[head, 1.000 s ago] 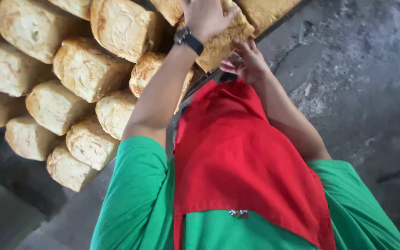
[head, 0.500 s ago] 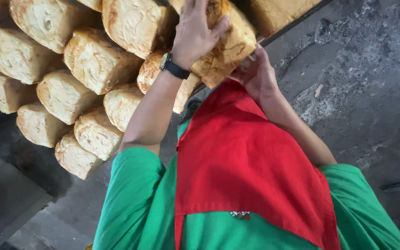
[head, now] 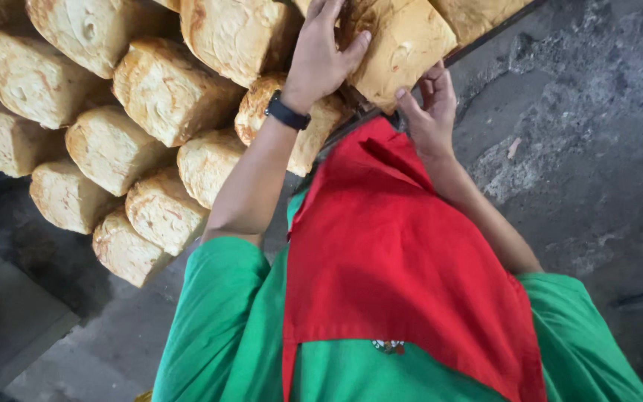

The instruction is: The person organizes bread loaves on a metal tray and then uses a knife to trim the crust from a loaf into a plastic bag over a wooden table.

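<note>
A person in a green top and red scarf [head: 403, 253] takes a golden loaf [head: 403, 45] at the near edge of a dark tray [head: 485, 37] stacked with baked bread loaves [head: 165, 97]. The left hand [head: 321, 56], a black wristband [head: 287, 112] at the wrist, lies spread over the loaf's top; the right hand [head: 429, 112] cups it from below, fingers curled against the crust. The loaf looks light, with a firm crust over a soft crumb that would probably dent under a tight squeeze, so broad palm support on opposite faces suits it. Grey concrete floor [head: 589, 149] lies beneath.
</note>
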